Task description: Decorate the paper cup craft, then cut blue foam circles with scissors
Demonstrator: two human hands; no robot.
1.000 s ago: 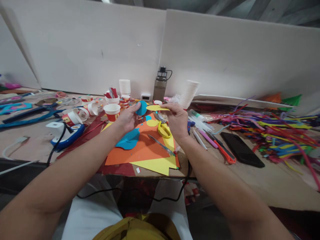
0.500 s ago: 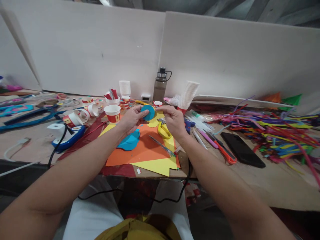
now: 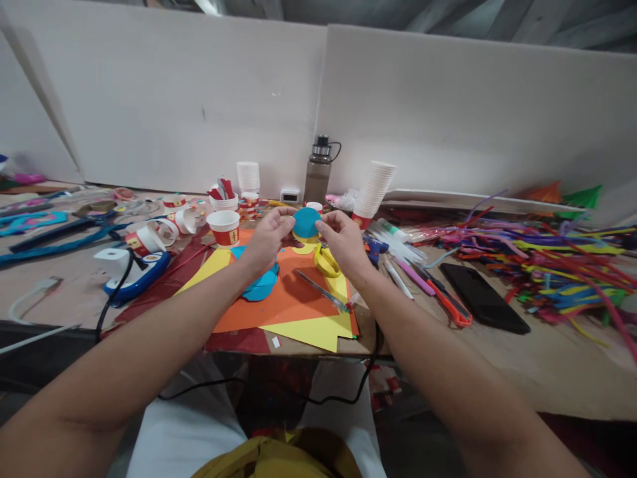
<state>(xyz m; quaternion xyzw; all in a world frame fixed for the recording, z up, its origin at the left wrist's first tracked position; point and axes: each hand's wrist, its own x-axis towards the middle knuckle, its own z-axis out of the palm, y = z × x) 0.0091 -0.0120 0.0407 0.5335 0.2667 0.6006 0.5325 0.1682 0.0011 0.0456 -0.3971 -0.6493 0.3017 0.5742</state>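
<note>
Between my two hands a round blue paper disc (image 3: pixel 306 222) is held up over the table, with a yellow edge showing along its bottom. My left hand (image 3: pixel 270 239) pinches its left side, and my right hand (image 3: pixel 343 240) pinches the right side with thumb and fingertips. Beneath them lie orange paper (image 3: pixel 283 312) and yellow sheets (image 3: pixel 318 335). Blue paper scraps (image 3: pixel 261 287) rest on the orange paper below my left wrist. Yellow-handled scissors (image 3: pixel 327 261) lie under my right hand, their blades partly hidden. A pen (image 3: pixel 323 291) lies slantwise on the orange sheet.
A white-and-red paper cup (image 3: pixel 223 228) stands to the left, near a blue-and-white power strip (image 3: pixel 137 275). At the back are a bottle (image 3: pixel 318 172) and a cup stack (image 3: pixel 375 189). A phone (image 3: pixel 482 297), a cutter (image 3: pixel 450 304) and colourful pipe cleaners (image 3: pixel 562 259) lie to the right.
The blue disc has shifted slightly right. My right hand, earlier with a finger stretched toward the disc, now pinches its right side. My left hand has moved right with it.
</note>
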